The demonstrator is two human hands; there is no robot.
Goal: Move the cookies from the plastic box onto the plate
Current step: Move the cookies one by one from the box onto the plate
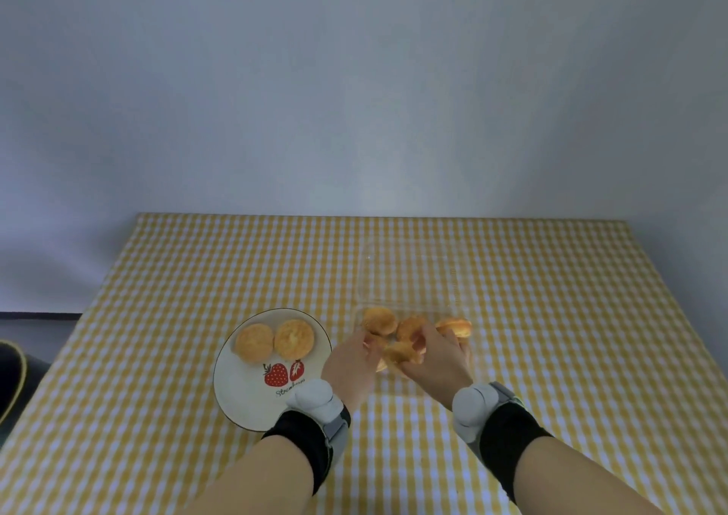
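A clear plastic box (409, 274) stands open on the checked cloth, its lid tilted back, with several golden cookies (379, 319) in its near half. A white plate (244, 392) with strawberry drawings lies to its left and carries two cookies (294, 339) on its far side. My right hand (435, 361) reaches into the box and its fingers close on a cookie (402, 351). My left hand (348, 365) rests at the box's left near corner, fingers against the box; what they grip is hidden.
The table (551, 317) wears a yellow and white checked cloth and meets a plain wall at the back. Its left edge runs diagonally past the plate. A dark object (12, 380) sits beyond that edge at the far left. Both wrists wear black bands with grey trackers.
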